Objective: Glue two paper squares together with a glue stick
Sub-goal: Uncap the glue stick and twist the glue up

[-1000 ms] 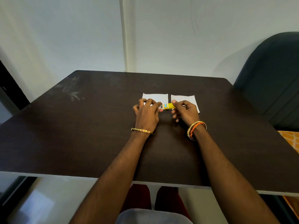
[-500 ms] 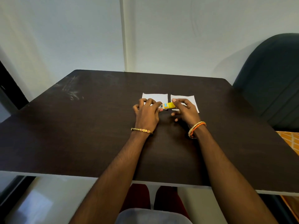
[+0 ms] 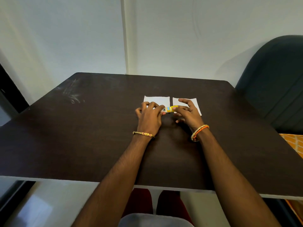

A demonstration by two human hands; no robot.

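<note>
Two white paper squares lie side by side on the dark table [image 3: 98, 136], the left square [image 3: 157, 100] and the right square [image 3: 191, 101] with a narrow gap between them. A yellow glue stick [image 3: 169, 109] lies sideways just in front of that gap. My left hand [image 3: 150, 117] grips the stick's left end with curled fingers. My right hand [image 3: 188, 113] pinches the stick's right end with thumb and a finger, its other fingers spread over the right square. Both hands cover the squares' near edges.
A dark green chair [image 3: 275, 82] stands at the table's right side, with an orange patterned cloth [image 3: 293, 143] below it. A white wall runs behind the table. Pale scuff marks [image 3: 72, 94] show on the table's far left.
My right hand's fingers have lifted and spread out over the right square, while its thumb and finger stay on the stick's right end. The left hand has barely moved.
</note>
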